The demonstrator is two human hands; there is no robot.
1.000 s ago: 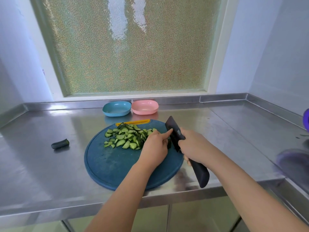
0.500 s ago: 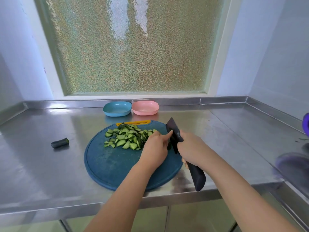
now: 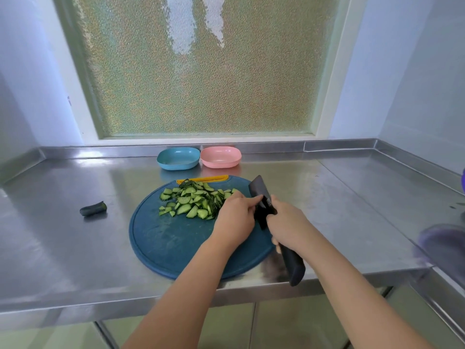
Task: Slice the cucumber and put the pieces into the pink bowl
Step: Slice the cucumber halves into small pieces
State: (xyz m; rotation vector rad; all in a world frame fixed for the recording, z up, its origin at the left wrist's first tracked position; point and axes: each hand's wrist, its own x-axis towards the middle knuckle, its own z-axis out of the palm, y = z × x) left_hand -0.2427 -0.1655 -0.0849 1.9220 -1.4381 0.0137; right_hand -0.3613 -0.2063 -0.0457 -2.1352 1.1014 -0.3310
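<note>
Cucumber slices (image 3: 193,201) piled on blue board (image 3: 163,243); cucumber stub (image 3: 93,209) lying left; pink bowl (image 3: 220,157) upright behind.

Slices (image 3: 193,201) lie on the board (image 3: 163,243), just left of the left hand (image 3: 235,217). Knife (image 3: 259,192) sits between it and the right hand (image 3: 289,225). Behind the hands: left bowl (image 3: 176,166), right bowl (image 3: 220,164). Stub (image 3: 93,209) lies far left.

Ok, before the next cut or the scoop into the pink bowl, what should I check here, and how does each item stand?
1. Right hand grips the knife by its handle: ok.
2. Left hand clear of the blade: not ok, one of its fingers seems to lie against it.
3. Slices all on the board: ok.
4. Pink bowl upright, empty, behind the board: ok.
5. Uncut cucumber left under the left hand: cannot tell.
</note>
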